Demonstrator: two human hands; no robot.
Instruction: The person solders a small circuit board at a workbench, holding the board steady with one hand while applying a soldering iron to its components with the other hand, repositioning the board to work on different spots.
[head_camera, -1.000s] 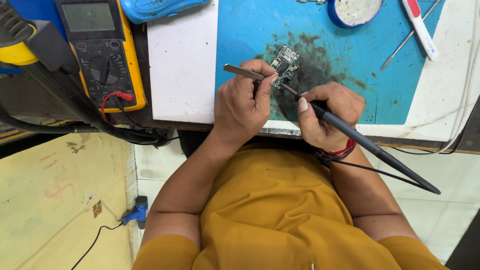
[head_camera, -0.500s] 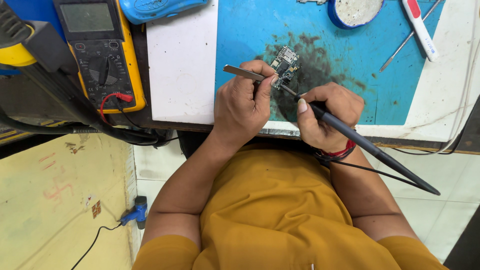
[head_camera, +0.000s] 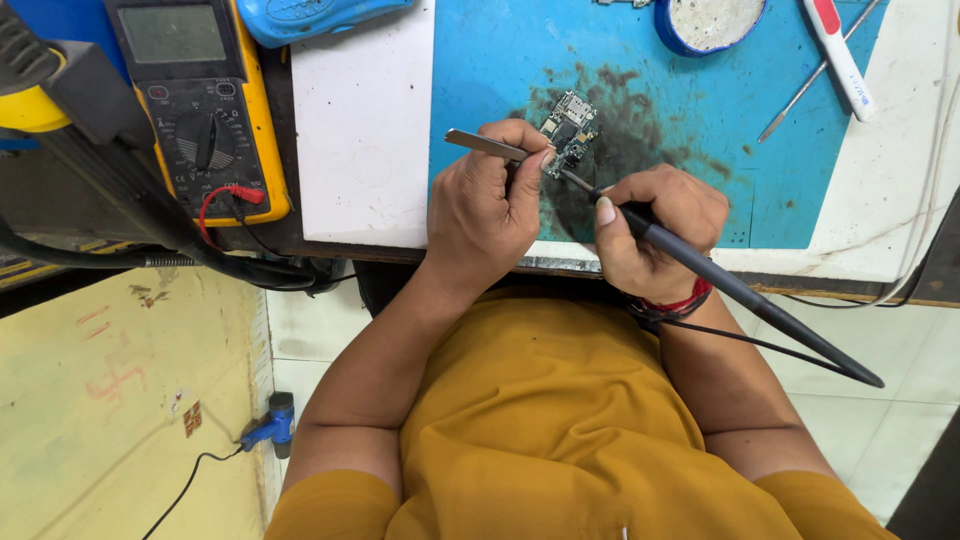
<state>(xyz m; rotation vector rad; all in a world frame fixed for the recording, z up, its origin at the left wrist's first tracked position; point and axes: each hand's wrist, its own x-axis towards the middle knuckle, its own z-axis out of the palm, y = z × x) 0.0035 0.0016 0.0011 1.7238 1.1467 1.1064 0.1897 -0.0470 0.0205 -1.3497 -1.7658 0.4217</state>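
A small circuit board (head_camera: 569, 128) lies on a stained blue work mat (head_camera: 690, 130). My left hand (head_camera: 490, 205) grips metal tweezers (head_camera: 485, 145), whose tips reach the board's near edge. My right hand (head_camera: 655, 228) is closed around a black soldering iron (head_camera: 740, 295); its thin tip touches the board from the right. The iron's long handle runs back past my wrist, with a thin black cord trailing from it.
A white slab (head_camera: 365, 120) lies left of the mat. A yellow multimeter (head_camera: 200, 105) with red lead stands at the left. A round blue tin (head_camera: 710, 22), a white-and-red tool (head_camera: 838, 55) and a metal pick (head_camera: 805, 90) lie at the back right. A blue hot-air tool (head_camera: 268, 428) sits on the floor.
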